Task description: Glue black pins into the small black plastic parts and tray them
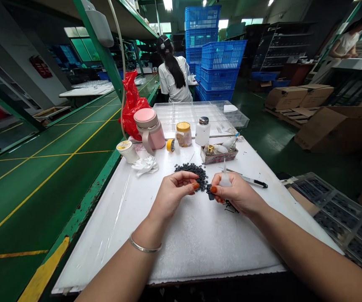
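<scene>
My left hand (177, 188) is closed in a pinch, thumb against the fingers; whatever lies between the tips is too small or hidden to make out. Just behind it spreads a pile of small black parts (196, 172). My right hand (234, 191) grips a small black block-like part (210, 193) between thumb and fingers. The same hand also holds a translucent squeeze bottle (225, 179), its thin nozzle pointing up. Under the right hand lie several thin black pieces (230, 206), partly covered. The two hands are a short gap apart above the white tabletop (187, 247).
Behind the pile stand a pink mug (154, 130), a yellow-lidded jar (183, 134), a white bottle (202, 132) and a small box of bottles (220, 156). A black-tipped pen (254, 181) lies right. Crumpled tissue (145, 166) is left. A person sits ahead near blue crates (220, 79).
</scene>
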The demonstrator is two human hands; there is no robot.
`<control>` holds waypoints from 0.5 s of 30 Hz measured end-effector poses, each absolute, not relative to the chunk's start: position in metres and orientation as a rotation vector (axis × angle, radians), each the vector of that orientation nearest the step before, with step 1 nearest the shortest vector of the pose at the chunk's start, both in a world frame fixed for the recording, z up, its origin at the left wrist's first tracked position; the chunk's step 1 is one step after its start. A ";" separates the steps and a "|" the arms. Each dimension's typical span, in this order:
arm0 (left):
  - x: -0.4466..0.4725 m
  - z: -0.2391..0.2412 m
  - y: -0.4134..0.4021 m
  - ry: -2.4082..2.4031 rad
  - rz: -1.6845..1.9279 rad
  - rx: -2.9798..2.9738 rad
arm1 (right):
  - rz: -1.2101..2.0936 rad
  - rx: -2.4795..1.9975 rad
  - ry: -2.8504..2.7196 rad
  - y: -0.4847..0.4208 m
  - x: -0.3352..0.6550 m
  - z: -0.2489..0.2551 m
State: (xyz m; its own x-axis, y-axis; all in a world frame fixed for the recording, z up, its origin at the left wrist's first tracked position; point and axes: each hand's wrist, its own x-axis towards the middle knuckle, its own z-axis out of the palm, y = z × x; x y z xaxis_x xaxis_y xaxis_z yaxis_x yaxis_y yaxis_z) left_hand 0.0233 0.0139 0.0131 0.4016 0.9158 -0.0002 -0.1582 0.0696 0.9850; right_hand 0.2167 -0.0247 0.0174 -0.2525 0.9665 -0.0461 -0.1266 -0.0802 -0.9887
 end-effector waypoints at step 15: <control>0.008 0.020 0.025 0.866 1.110 1.110 | 1.429 -1.139 -1.339 -0.025 0.217 0.016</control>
State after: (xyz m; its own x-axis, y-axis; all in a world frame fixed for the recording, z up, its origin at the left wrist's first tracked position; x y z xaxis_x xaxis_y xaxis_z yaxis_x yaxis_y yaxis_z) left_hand 0.0081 0.0254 0.0196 0.2472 0.9690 -0.0036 -0.2390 0.0646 0.9689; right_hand 0.2175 -0.0251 0.0156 -0.2254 0.9720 -0.0660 0.0025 -0.0671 -0.9977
